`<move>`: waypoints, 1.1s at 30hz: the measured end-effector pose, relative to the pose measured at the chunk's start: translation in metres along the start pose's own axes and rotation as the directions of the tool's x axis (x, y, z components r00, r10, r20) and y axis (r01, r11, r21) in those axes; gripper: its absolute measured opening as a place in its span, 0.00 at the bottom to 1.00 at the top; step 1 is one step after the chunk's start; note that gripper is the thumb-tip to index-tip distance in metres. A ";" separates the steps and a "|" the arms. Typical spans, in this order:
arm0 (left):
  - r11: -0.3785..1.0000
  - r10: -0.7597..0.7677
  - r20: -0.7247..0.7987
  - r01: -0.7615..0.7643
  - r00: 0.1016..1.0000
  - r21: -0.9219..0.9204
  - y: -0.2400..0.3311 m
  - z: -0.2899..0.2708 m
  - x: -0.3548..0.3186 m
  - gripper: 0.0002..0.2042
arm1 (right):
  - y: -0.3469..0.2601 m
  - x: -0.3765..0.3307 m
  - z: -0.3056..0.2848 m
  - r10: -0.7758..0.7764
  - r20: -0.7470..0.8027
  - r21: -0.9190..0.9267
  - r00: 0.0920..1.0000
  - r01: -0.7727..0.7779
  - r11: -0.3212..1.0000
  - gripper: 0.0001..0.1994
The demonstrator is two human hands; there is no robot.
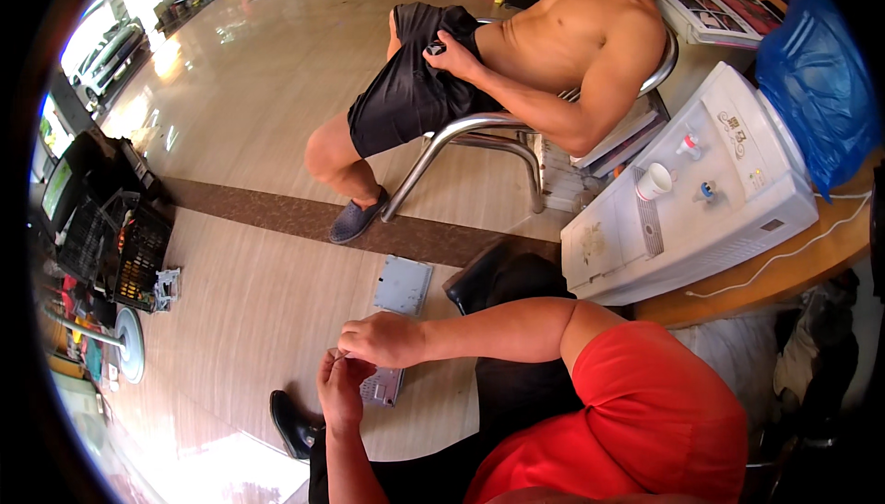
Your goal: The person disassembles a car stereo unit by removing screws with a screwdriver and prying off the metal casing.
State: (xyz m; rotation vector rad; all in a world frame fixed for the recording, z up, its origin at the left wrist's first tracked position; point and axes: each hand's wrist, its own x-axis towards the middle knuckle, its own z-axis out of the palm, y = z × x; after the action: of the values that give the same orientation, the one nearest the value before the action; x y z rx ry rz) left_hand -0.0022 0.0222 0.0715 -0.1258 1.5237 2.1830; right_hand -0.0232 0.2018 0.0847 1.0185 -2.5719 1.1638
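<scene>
The left hand (339,391) is cupping a small grey device (382,386), and the right hand (383,339) is pinching at its upper edge. A grey panel (403,284) is lying on the floor (249,301) just beyond. Another person (516,52) is sitting on a metal chair (479,140) beside a white water dispenser (691,200)

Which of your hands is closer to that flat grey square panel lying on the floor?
Right. The right hand hovers just below the grey panel, apart from it. The left hand sits lower, beside a small grey part.
</scene>
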 end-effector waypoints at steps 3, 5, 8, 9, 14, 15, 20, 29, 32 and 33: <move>1.000 0.000 0.010 0.000 1.000 -0.002 0.000 0.002 0.001 0.10 | 0.000 -0.001 0.000 0.009 -0.008 -0.009 1.000 -0.009 1.000 0.06; 1.000 0.002 0.013 -0.002 1.000 0.002 -0.001 0.003 0.001 0.10 | 0.000 -0.002 0.000 0.019 -0.019 -0.010 1.000 -0.019 1.000 0.07; 1.000 0.009 0.005 -0.009 1.000 0.005 -0.002 0.003 0.002 0.11 | -0.001 -0.001 -0.001 0.036 -0.025 -0.003 0.999 -0.036 0.999 0.07; 1.000 0.013 0.000 -0.013 1.000 0.005 -0.003 0.003 0.002 0.11 | -0.002 -0.001 -0.001 0.045 -0.021 -0.003 0.999 -0.045 0.999 0.07; 0.999 0.037 0.039 -0.037 0.999 -0.013 -0.008 -0.002 0.005 0.12 | -0.002 -0.001 -0.003 0.078 0.011 0.005 0.997 -0.078 0.997 0.07; 0.999 0.043 0.049 -0.042 0.998 -0.012 -0.009 -0.002 0.006 0.12 | -0.001 -0.002 -0.002 0.079 0.005 0.001 0.997 -0.079 0.997 0.08; 0.995 0.087 0.022 -0.086 0.996 -0.042 -0.007 0.004 0.005 0.11 | -0.007 -0.001 -0.006 0.053 -0.070 0.067 0.996 -0.049 0.997 0.09; 0.995 0.086 0.017 -0.085 0.996 -0.056 -0.006 0.004 0.004 0.11 | -0.003 0.001 -0.004 0.039 -0.129 0.071 0.991 -0.030 0.997 0.08; 0.996 0.081 -0.001 -0.081 0.997 -0.024 -0.006 0.003 0.003 0.12 | -0.004 0.001 -0.006 -0.009 -0.117 0.073 0.993 0.017 0.997 0.07; 0.997 0.073 -0.013 -0.073 0.997 -0.008 -0.006 0.004 0.002 0.13 | -0.004 0.000 -0.005 0.013 -0.077 0.080 0.997 -0.006 0.997 0.07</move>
State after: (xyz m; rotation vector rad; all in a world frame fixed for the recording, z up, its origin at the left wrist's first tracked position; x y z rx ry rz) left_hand -0.0008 0.0287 0.0668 -0.0881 1.5485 2.2496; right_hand -0.0211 0.2038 0.0908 0.9577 -2.4916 1.2919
